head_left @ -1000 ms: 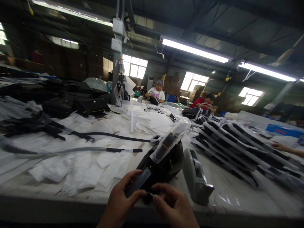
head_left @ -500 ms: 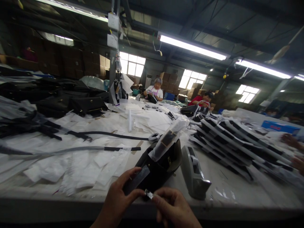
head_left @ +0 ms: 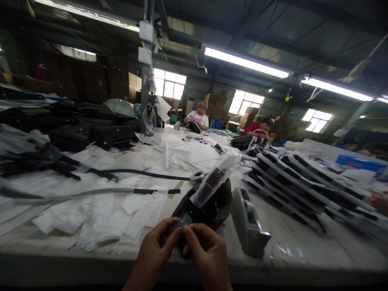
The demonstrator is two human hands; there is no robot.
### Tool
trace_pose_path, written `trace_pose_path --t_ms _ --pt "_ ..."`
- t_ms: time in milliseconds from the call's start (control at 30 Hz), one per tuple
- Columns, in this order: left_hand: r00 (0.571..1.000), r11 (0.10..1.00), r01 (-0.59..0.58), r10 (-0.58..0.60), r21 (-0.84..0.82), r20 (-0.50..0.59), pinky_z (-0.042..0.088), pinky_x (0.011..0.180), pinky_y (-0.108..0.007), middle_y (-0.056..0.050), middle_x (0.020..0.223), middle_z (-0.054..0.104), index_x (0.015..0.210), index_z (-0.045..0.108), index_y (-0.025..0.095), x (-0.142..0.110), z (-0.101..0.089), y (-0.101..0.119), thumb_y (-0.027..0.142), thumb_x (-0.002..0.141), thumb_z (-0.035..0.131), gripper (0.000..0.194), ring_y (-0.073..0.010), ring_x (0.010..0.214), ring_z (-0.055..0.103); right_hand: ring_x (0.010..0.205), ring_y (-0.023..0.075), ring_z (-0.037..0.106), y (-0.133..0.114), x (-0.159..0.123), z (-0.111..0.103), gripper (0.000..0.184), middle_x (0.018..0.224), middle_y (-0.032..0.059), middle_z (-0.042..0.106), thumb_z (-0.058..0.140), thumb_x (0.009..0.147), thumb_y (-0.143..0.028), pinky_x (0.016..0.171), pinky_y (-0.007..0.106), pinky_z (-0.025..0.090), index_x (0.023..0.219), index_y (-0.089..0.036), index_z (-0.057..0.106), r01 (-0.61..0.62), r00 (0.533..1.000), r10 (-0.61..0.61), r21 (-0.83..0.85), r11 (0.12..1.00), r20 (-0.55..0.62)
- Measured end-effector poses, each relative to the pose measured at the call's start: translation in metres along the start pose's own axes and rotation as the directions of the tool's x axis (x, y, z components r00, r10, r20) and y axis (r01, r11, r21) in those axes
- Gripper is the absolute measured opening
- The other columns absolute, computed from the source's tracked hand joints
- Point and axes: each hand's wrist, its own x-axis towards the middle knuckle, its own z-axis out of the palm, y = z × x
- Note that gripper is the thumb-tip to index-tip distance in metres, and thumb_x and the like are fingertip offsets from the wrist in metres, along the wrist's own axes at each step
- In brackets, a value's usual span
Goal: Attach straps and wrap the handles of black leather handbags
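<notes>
A black handbag point(head_left: 200, 212) with its top open stands at the table's front edge. Its strap point(head_left: 214, 180), wrapped in clear film with a gold buckle showing, sticks up out of the opening. My left hand point(head_left: 156, 248) is closed on the near side of the bag, where a film-covered strip point(head_left: 184, 220) lies. My right hand point(head_left: 206, 250) pinches a small piece of clear tape against that strip, its thumb tip beside my left thumb. The fingers mostly hide the tape. To the right of the bag stands a grey tape dispenser point(head_left: 250, 226).
White paper sheets point(head_left: 127, 210) and black straps point(head_left: 157, 191) lie to the left. Black bags point(head_left: 112, 135) are heaped farther back. Right of the dispenser rises a stack of black, film-wrapped pieces point(head_left: 287, 186). Two people point(head_left: 197, 117) work across the table; another person's hand point(head_left: 378, 200) shows far right.
My right hand has moved left and up, bringing the tape from below onto the film-covered strip. Both thumbs now meet there. The other person's hands at far right have drawn mostly out of view.
</notes>
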Motion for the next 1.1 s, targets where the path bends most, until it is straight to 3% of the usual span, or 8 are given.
trace_pose_path --t_ms 167,500,733,800,933,1100 --pt "0.996 0.995 -0.084 0.085 0.051 -0.004 0.053 0.075 -0.028 -0.006 0.088 0.074 0.092 0.069 0.018 0.002 0.0 0.001 0.05 0.077 0.068 0.035 -0.0236 0.086 0.067 0.045 0.0108 0.051 0.001 0.006 0.007 0.036 0.051 0.0011 0.061 0.067 0.079 -0.052 0.043 0.019 0.039 0.076 -0.016 0.072 0.022 0.995 -0.031 -0.09 0.996 -0.091" --pt "0.997 0.996 -0.079 0.079 0.041 0.01 0.051 0.079 -0.029 -0.006 0.091 0.074 0.092 0.07 0.019 0.003 -0.005 -0.001 0.047 0.077 0.068 0.032 -0.0251 0.091 0.066 0.037 0.0098 0.048 -0.006 0.009 0.005 0.04 0.043 0.0015 0.06 0.067 0.076 -0.052 0.039 0.019 0.036 0.06 -0.016 0.064 -0.121 0.985 0.097 -0.175 0.977 -0.14" --pt "0.965 0.999 0.031 -0.021 -0.035 0.26 0.045 0.054 -0.021 -0.001 0.067 0.063 0.091 0.067 0.016 0.007 -0.009 0.014 0.052 0.082 0.063 0.038 -0.0144 0.06 0.057 0.035 0.0114 0.049 -0.006 0.014 0.004 0.042 0.042 0.0027 0.061 0.067 0.074 -0.055 0.038 0.02 0.035 0.056 -0.017 0.063 -0.108 0.984 0.075 -0.207 0.972 -0.161" --pt "0.958 0.997 0.067 -0.057 -0.025 0.281 0.038 0.045 -0.019 0.002 0.063 0.057 0.091 0.066 0.015 0.008 -0.008 0.02 0.055 0.082 0.062 0.041 -0.0113 0.052 0.05 0.036 0.0123 0.051 -0.006 0.015 0.004 0.042 0.041 0.0028 0.061 0.067 0.074 -0.056 0.039 0.021 0.036 0.056 -0.017 0.064 -0.103 0.984 0.065 -0.225 0.969 -0.168" --pt "0.973 0.995 0.103 -0.098 -0.011 0.207 0.024 0.04 -0.019 0.008 0.052 0.038 0.079 0.061 0.017 0.011 -0.004 0.026 0.065 0.081 0.054 0.049 -0.0073 0.042 0.031 0.037 0.0139 0.054 -0.004 0.019 0.004 0.042 0.041 0.003 0.061 0.065 0.076 -0.056 0.041 0.022 0.039 0.057 -0.018 0.066 -0.084 0.987 0.048 -0.243 0.966 -0.151" --pt "0.998 0.994 0.043 -0.048 0.104 0.041 0.032 0.048 -0.021 0.004 0.051 0.04 0.056 0.051 0.018 0.019 0.002 0.027 0.067 0.08 0.053 0.055 -0.0113 0.05 0.039 0.04 0.0151 0.057 0.002 0.021 0.002 0.044 0.044 0.0046 0.064 0.063 0.078 -0.058 0.042 0.022 0.04 0.062 -0.018 0.071 -0.063 0.996 0.044 -0.25 0.966 -0.081"
